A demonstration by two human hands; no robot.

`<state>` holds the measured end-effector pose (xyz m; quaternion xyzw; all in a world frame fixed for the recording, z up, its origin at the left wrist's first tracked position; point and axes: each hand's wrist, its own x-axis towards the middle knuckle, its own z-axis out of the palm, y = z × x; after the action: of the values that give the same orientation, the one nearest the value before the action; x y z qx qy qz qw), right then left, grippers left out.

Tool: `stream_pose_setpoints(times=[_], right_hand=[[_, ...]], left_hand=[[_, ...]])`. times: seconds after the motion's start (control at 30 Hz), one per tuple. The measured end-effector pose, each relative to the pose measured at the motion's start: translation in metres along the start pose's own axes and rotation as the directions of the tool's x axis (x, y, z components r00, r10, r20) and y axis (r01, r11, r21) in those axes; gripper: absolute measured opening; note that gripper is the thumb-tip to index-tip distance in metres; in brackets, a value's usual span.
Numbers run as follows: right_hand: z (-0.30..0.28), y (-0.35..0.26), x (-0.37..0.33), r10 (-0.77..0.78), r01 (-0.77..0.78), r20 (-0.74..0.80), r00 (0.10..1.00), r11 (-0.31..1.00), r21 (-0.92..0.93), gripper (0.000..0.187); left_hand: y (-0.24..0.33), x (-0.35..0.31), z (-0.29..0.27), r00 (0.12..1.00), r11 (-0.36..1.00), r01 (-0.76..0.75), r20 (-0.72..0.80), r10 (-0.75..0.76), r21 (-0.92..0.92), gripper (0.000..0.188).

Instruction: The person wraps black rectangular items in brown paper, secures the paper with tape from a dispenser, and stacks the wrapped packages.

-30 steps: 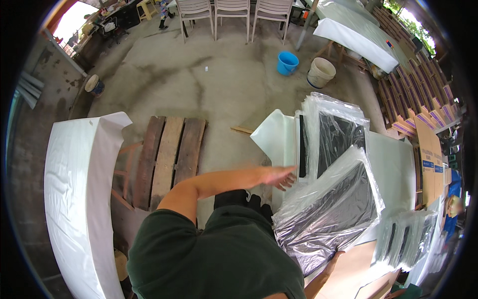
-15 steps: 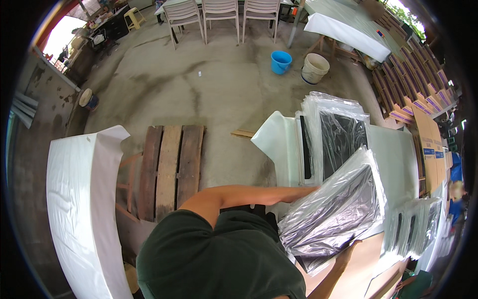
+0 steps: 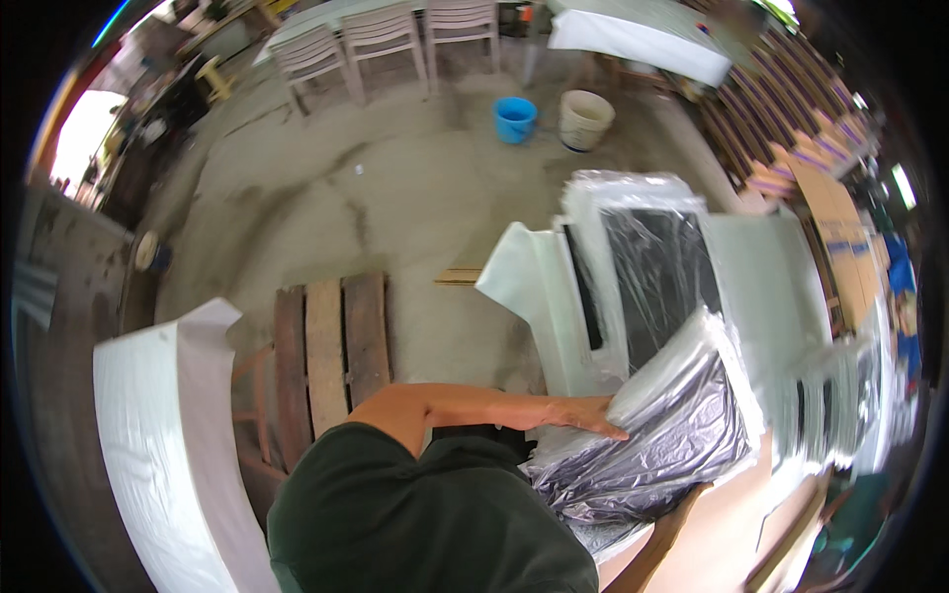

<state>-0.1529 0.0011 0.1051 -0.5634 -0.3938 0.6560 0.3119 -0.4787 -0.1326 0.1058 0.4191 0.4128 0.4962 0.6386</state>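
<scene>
A dark panel package in clear, crinkled plastic lies tilted in front of my body. My left hand rests on its left part, fingers stretched out flat over the plastic. At the package's lower right edge is my right hand, closed on that edge, its fingers partly hidden. Just beyond stands a stack of similar plastic-wrapped dark panels, on a table covered with pale sheeting. Beneath the package and my right forearm lies flat brown cardboard.
More wrapped panels stand at the right, near upright cardboard. A wooden slatted bench and a white-covered table are on the left. A blue bucket and a whitish bucket stand ahead, with chairs behind.
My left hand has moved from the package's far left edge onto its upper surface. The package has shifted slightly nearer my body, and the view has turned somewhat.
</scene>
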Motion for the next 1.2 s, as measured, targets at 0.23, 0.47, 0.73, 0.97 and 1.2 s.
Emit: stream_pose_setpoints(times=[0.23, 0.47, 0.73, 0.97, 1.2], right_hand=[[-0.062, -0.022, -0.077, -0.067, 0.050, -0.462, 0.884, 0.998, -0.049, 0.081], [-0.198, -0.015, -0.143, -0.395, 0.453, -0.679, 0.619, 0.886, -0.102, 0.059], [-0.385, 0.041, -0.170, -0.737, 0.604, -0.516, 0.436, 0.665, -0.439, 0.079], [-0.420, 0.036, -0.189, -0.674, 0.705, -0.493, 0.550, 0.691, -0.157, 0.060], [-0.409, -0.012, -0.204, -0.647, 0.722, -0.390, 0.656, 0.689, 0.072, 0.073]], left_hand=[[0.009, 0.020, 0.069, 0.990, 0.991, 0.126, 0.055, -0.129, 0.047, 0.084], [0.017, 0.089, 0.189, 0.948, 0.994, -0.007, 0.316, -0.029, 0.112, 0.070], [-0.023, 0.142, 0.324, 0.931, 0.941, -0.021, 0.351, -0.105, 0.337, 0.076], [-0.003, 0.107, 0.377, 0.980, 0.972, 0.049, 0.178, -0.092, 0.231, 0.078], [0.003, 0.116, 0.397, 0.990, 0.966, 0.138, -0.001, -0.141, 0.218, 0.072]])
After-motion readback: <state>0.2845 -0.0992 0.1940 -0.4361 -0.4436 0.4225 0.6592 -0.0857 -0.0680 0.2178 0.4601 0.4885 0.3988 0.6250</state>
